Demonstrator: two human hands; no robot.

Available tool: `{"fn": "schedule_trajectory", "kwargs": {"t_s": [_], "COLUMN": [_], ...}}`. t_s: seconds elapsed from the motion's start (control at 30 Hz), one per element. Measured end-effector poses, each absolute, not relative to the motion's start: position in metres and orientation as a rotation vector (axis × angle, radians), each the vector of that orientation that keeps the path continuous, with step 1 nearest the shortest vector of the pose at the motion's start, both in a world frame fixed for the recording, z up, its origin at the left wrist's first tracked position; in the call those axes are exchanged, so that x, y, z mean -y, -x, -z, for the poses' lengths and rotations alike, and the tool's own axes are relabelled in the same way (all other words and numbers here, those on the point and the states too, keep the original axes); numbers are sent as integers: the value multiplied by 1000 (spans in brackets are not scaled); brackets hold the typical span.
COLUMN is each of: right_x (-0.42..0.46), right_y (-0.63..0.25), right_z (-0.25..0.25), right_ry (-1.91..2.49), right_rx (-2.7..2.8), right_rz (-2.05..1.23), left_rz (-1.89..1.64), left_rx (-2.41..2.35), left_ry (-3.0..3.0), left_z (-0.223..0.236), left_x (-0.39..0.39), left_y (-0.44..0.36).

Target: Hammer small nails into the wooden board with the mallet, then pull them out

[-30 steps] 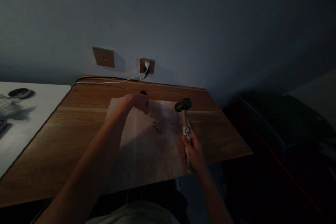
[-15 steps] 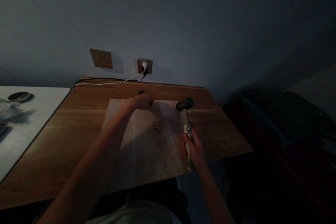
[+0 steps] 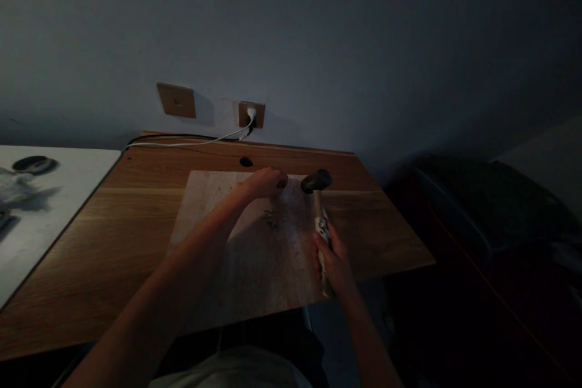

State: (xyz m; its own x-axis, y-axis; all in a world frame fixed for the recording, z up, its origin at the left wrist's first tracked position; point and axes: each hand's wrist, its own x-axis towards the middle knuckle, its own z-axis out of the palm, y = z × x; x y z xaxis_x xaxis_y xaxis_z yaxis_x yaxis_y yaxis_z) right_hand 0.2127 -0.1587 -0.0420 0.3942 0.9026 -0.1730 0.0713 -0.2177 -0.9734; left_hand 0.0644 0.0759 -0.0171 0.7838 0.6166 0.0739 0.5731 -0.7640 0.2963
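Note:
A mallet (image 3: 317,182) with a dark head and a pale wrapped handle is gripped in my right hand (image 3: 334,254), its head raised over the right edge of a worn board (image 3: 245,279). Toward the board's far side, my left hand (image 3: 269,183) is closed, fingers curled down; what they hold, if anything, is too dark and small to make out. Several small nails (image 3: 270,219) lie on the board just in front of my left hand.
The board rests on a wooden desk (image 3: 113,242) against the wall. A wall socket (image 3: 251,114) with plugs and cables (image 3: 191,144) is behind it. At left, a white table (image 3: 86,176) bears a roll of tape (image 3: 34,165). A dark cushioned shape (image 3: 491,206) stands at right.
My left hand has moved right along the far part of the board, uncovering a dark hole in the desk. The mallet in my right hand has shifted slightly left.

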Motion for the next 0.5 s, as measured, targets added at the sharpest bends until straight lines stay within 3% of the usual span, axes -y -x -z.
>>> {"fn": "schedule_trajectory", "kwargs": {"t_s": [0.5], "right_x": [158], "right_y": [-212], "right_z": [40], "right_ry": [1625], "right_rx": [898], "right_rz": [-975], "left_rz": [-245], "left_rx": [-855], "left_ry": [-2750], "left_z": [17], "left_x": [-72], "left_y": [-69]}}
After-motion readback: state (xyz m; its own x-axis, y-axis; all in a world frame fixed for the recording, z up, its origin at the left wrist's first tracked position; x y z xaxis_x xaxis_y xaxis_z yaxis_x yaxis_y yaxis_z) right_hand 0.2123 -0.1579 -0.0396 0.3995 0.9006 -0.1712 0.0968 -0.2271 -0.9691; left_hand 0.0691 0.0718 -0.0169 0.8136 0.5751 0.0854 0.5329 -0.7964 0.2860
